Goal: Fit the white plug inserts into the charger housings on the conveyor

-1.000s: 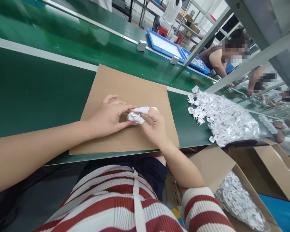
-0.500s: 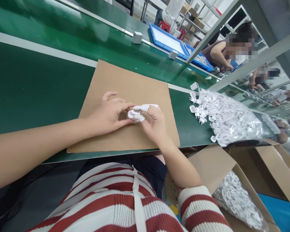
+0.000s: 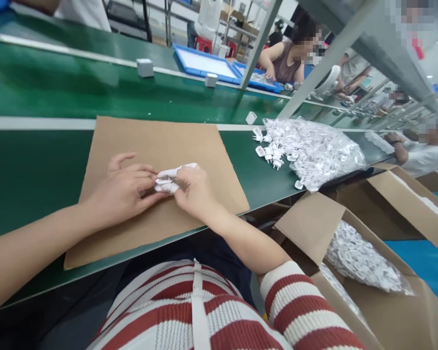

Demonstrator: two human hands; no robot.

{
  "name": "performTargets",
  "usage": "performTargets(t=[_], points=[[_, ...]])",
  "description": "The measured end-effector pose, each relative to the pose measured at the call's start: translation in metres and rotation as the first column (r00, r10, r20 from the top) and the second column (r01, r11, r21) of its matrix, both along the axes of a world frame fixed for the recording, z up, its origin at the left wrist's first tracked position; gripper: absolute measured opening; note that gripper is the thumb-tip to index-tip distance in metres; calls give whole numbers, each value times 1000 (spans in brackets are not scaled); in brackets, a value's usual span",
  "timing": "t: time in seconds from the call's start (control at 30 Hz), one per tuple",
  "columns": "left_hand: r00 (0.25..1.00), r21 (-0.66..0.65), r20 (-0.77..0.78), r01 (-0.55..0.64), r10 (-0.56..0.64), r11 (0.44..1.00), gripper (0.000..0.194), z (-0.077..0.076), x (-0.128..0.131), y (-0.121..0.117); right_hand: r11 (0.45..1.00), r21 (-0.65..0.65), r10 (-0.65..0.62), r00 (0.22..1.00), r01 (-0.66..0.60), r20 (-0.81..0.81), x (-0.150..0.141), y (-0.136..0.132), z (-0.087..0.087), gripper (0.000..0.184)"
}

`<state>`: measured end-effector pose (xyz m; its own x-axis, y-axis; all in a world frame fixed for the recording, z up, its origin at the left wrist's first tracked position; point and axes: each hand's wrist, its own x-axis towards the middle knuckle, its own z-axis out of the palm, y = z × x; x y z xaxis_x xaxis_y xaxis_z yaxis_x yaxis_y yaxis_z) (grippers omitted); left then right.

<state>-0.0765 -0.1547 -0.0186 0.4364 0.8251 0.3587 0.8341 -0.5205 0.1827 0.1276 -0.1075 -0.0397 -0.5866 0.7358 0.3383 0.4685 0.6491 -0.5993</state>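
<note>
My left hand (image 3: 122,190) and my right hand (image 3: 194,189) meet over a brown cardboard sheet (image 3: 156,146) on the green belt. Together they pinch a small white plug part (image 3: 163,183) between their fingertips. White finger cots cover my right thumb and forefinger. To the right lies a clear plastic bag of white plug parts (image 3: 314,148), with several loose ones (image 3: 272,154) spilled at its left edge.
An open cardboard box (image 3: 350,291) at lower right holds another bag of white parts (image 3: 357,260). Blue trays (image 3: 204,63) and two small white blocks (image 3: 145,67) sit across the belt. Other people work at the far side and right. A metal frame post (image 3: 263,41) rises behind.
The view has swung right and the hands now appear further left on the cardboard. Both hands still grip the same white part; fingers have shifted slightly.
</note>
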Motion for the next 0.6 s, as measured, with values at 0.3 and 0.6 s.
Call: performTargets(t=[0.3, 0.6], points=[[997, -65, -48, -71, 68, 995, 35, 16, -46, 53, 966, -21, -257, 952, 257, -164, 83, 69, 4, 38], [827, -126, -130, -561, 547, 818, 66, 52, -102, 205, 705, 123, -673, 604, 699, 427, 169, 154, 8, 37]])
